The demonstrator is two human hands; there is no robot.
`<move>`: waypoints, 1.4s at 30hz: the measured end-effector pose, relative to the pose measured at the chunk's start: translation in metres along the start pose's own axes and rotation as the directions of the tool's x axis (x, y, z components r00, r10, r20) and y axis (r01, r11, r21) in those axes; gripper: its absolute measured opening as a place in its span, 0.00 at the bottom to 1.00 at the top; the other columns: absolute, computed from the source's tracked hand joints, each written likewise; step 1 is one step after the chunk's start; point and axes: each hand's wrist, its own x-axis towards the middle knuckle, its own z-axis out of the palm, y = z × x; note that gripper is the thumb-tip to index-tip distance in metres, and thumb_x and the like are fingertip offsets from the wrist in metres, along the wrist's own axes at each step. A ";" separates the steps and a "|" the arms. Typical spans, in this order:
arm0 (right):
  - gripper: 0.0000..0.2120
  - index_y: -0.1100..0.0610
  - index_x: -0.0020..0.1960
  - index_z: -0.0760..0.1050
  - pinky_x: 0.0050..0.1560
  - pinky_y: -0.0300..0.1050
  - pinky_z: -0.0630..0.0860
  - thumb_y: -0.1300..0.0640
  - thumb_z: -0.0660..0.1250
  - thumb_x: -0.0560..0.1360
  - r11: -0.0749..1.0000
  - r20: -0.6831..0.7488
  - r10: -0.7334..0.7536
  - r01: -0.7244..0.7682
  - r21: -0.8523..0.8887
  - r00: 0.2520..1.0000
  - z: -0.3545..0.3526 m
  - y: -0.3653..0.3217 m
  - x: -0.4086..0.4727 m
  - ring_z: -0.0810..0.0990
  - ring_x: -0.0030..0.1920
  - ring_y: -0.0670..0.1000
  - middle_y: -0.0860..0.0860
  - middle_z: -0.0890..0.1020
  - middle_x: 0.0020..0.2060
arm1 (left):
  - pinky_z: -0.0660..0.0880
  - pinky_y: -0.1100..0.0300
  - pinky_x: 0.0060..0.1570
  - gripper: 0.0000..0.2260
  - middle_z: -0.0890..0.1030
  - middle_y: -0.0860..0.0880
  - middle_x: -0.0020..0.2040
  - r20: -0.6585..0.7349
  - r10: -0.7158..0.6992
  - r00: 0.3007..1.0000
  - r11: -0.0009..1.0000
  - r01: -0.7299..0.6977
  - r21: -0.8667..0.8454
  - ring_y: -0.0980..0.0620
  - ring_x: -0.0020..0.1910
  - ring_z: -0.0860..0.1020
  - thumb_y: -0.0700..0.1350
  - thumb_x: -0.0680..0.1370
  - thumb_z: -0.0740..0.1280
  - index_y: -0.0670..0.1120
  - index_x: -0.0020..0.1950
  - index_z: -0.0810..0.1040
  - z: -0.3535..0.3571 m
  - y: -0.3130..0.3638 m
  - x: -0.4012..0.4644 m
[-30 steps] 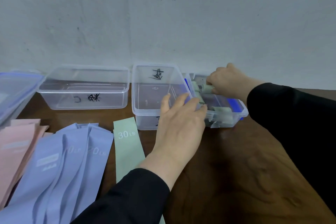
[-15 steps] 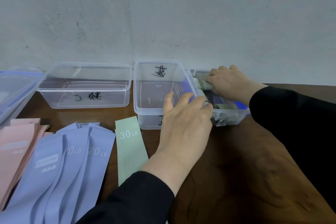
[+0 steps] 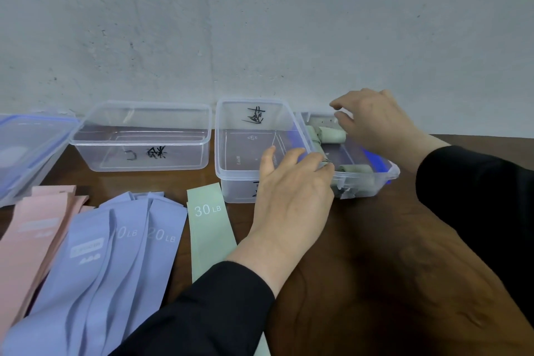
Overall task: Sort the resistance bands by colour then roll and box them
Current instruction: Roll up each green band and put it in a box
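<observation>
Both hands, left hand (image 3: 291, 191) and right hand (image 3: 372, 124), relaxed; green band (image 3: 209, 228) reads "30 LB".

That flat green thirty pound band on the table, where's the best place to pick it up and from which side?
Probably the far short end of the green band, by the 30 LB print, pinched from above. It lies flat with that end bare; the near end runs under the left sleeve. The left hand is closest.
</observation>
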 end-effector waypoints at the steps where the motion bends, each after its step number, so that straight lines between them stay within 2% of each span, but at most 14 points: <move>1: 0.12 0.56 0.62 0.80 0.57 0.54 0.69 0.55 0.62 0.83 0.995 -0.054 0.016 -0.010 0.102 0.998 -0.009 -0.007 -0.009 0.79 0.55 0.57 0.51 0.84 0.54 | 0.56 0.42 0.70 0.10 0.82 0.56 0.56 0.000 -0.005 1.000 1.000 0.005 -0.023 0.49 0.63 0.76 0.45 0.78 0.67 0.52 0.57 0.83 0.000 0.000 0.000; 6: 0.09 0.51 0.58 0.81 0.43 0.29 0.70 0.55 0.64 0.82 0.775 -0.169 0.317 -0.152 0.614 0.933 -0.049 -0.066 -0.081 0.76 0.42 0.43 0.44 0.82 0.45 | 0.61 0.50 0.72 0.21 0.81 0.51 0.61 -0.031 -0.089 0.996 0.965 0.079 -0.252 0.51 0.65 0.75 0.47 0.79 0.52 0.48 0.63 0.80 -0.020 0.003 0.004; 9: 0.07 0.45 0.53 0.80 0.40 0.32 0.73 0.54 0.64 0.82 0.522 -0.028 0.484 -0.262 0.812 0.875 -0.059 -0.108 -0.128 0.79 0.40 0.41 0.41 0.83 0.41 | 0.72 0.56 0.62 0.15 0.81 0.51 0.57 -0.037 -0.232 0.972 0.859 0.187 -0.477 0.52 0.58 0.76 0.42 0.81 0.56 0.46 0.60 0.80 -0.046 0.008 0.013; 11: 0.07 0.43 0.51 0.81 0.42 0.34 0.75 0.52 0.65 0.82 0.468 0.113 0.435 -0.331 0.819 0.894 -0.056 -0.133 -0.149 0.80 0.44 0.40 0.37 0.83 0.41 | 0.74 0.60 0.54 0.12 0.81 0.52 0.54 0.033 -0.343 0.939 0.764 0.299 -0.572 0.54 0.53 0.77 0.39 0.82 0.58 0.48 0.59 0.79 -0.069 0.008 0.023; 14: 0.06 0.45 0.53 0.82 0.51 0.37 0.76 0.47 0.67 0.80 0.475 0.278 0.272 -0.380 0.793 0.921 -0.048 -0.165 -0.166 0.81 0.48 0.39 0.39 0.84 0.45 | 0.76 0.58 0.47 0.11 0.82 0.54 0.48 0.124 -0.471 0.873 0.673 0.446 -0.590 0.54 0.45 0.79 0.41 0.82 0.58 0.52 0.56 0.78 -0.096 -0.005 0.027; 17: 0.19 0.46 0.63 0.81 0.61 0.46 0.76 0.37 0.66 0.78 0.606 0.391 0.160 -0.403 0.686 0.906 -0.043 -0.194 -0.176 0.78 0.53 0.41 0.40 0.81 0.50 | 0.74 0.57 0.42 0.11 0.82 0.54 0.44 0.210 -0.515 0.831 0.636 0.534 -0.557 0.51 0.40 0.78 0.41 0.80 0.59 0.53 0.54 0.79 -0.117 -0.018 0.011; 19: 0.25 0.47 0.64 0.80 0.61 0.50 0.73 0.32 0.63 0.77 0.742 0.412 0.098 -0.342 0.576 0.906 -0.043 -0.211 -0.179 0.76 0.52 0.44 0.41 0.77 0.48 | 0.75 0.56 0.43 0.10 0.83 0.53 0.46 0.262 -0.521 0.813 0.636 0.574 -0.516 0.48 0.43 0.80 0.42 0.81 0.59 0.54 0.52 0.78 -0.130 -0.018 -0.011; 22: 0.25 0.45 0.65 0.78 0.59 0.51 0.69 0.31 0.63 0.76 0.810 0.421 0.103 -0.322 0.490 0.901 -0.043 -0.229 -0.182 0.75 0.55 0.47 0.41 0.73 0.47 | 0.75 0.55 0.40 0.09 0.83 0.52 0.44 0.329 -0.507 0.796 0.697 0.604 -0.386 0.49 0.39 0.79 0.44 0.82 0.60 0.55 0.55 0.78 -0.145 -0.018 -0.055; 24: 0.22 0.43 0.65 0.76 0.59 0.51 0.68 0.34 0.65 0.76 0.800 0.407 0.136 -0.343 0.492 0.903 -0.043 -0.235 -0.184 0.74 0.58 0.48 0.41 0.74 0.50 | 0.74 0.56 0.39 0.10 0.82 0.51 0.43 0.394 -0.486 0.781 0.777 0.592 -0.215 0.51 0.37 0.77 0.46 0.83 0.59 0.54 0.59 0.77 -0.150 -0.020 -0.084; 28: 0.14 0.41 0.60 0.75 0.59 0.50 0.67 0.40 0.69 0.76 0.746 0.412 0.181 -0.398 0.534 0.893 -0.042 -0.238 -0.185 0.76 0.57 0.47 0.41 0.76 0.51 | 0.74 0.58 0.51 0.14 0.83 0.50 0.56 0.404 -0.503 0.764 0.844 0.534 0.041 0.50 0.53 0.79 0.47 0.84 0.57 0.54 0.67 0.76 -0.147 -0.027 -0.127; 34: 0.09 0.42 0.55 0.73 0.60 0.48 0.71 0.49 0.72 0.77 0.636 0.395 0.205 -0.429 0.642 0.895 -0.042 -0.235 -0.192 0.77 0.48 0.43 0.42 0.79 0.45 | 0.74 0.58 0.58 0.15 0.80 0.50 0.62 0.347 -0.457 0.819 0.866 0.499 -0.039 0.51 0.58 0.78 0.47 0.84 0.59 0.52 0.69 0.76 -0.141 -0.036 -0.147; 36: 0.12 0.45 0.59 0.74 0.52 0.42 0.74 0.50 0.71 0.78 0.582 0.369 0.197 -0.411 0.702 0.908 -0.051 -0.228 -0.198 0.77 0.46 0.43 0.43 0.79 0.45 | 0.72 0.61 0.58 0.15 0.78 0.51 0.64 0.375 -0.397 0.838 0.899 0.438 -0.026 0.51 0.60 0.77 0.48 0.84 0.59 0.52 0.69 0.76 -0.142 -0.036 -0.149; 39: 0.08 0.41 0.58 0.75 0.45 0.35 0.72 0.45 0.69 0.79 0.593 0.346 0.075 -0.321 0.738 0.935 -0.075 -0.208 -0.219 0.77 0.47 0.43 0.42 0.79 0.47 | 0.71 0.61 0.61 0.15 0.76 0.52 0.67 0.419 -0.328 0.847 0.924 0.379 -0.043 0.52 0.63 0.75 0.49 0.84 0.59 0.52 0.70 0.75 -0.145 -0.035 -0.154; 42: 0.09 0.38 0.55 0.77 0.53 0.31 0.69 0.51 0.70 0.79 0.630 0.388 -0.201 -0.185 0.755 0.899 -0.093 -0.189 -0.247 0.75 0.57 0.38 0.36 0.77 0.54 | 0.72 0.60 0.63 0.15 0.76 0.52 0.68 0.430 -0.302 0.851 0.932 0.359 -0.055 0.52 0.64 0.75 0.49 0.84 0.60 0.51 0.70 0.76 -0.146 -0.037 -0.157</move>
